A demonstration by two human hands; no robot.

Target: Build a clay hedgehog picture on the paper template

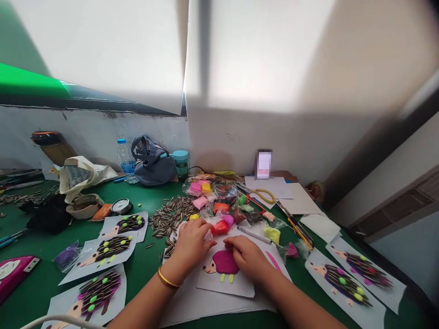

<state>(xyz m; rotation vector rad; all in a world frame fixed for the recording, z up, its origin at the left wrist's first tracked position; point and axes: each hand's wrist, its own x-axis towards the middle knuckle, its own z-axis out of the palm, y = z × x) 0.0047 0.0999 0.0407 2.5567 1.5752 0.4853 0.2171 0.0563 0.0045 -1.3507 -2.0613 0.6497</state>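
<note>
A magenta clay hedgehog (224,262) with a tan face and yellow-green legs lies on a white card in front of me. My right hand (243,258) rests at the hedgehog's right side, fingers curled in over its upper edge; whether they pinch anything is hidden. My left hand (194,240) is above and left of the card, beside the pile of sunflower seeds (173,214), its fingers bent near a red clay packet (220,227). What its fingertips touch is too small to make out.
Finished seed hedgehog cards (115,249) lie at left, others (343,283) at right. Clay packets (236,201), yellow-handled scissors (264,195), and a marker (254,234) lie beyond my hands. A phone (264,164), bag (154,164) and bottle (126,160) stand by the wall.
</note>
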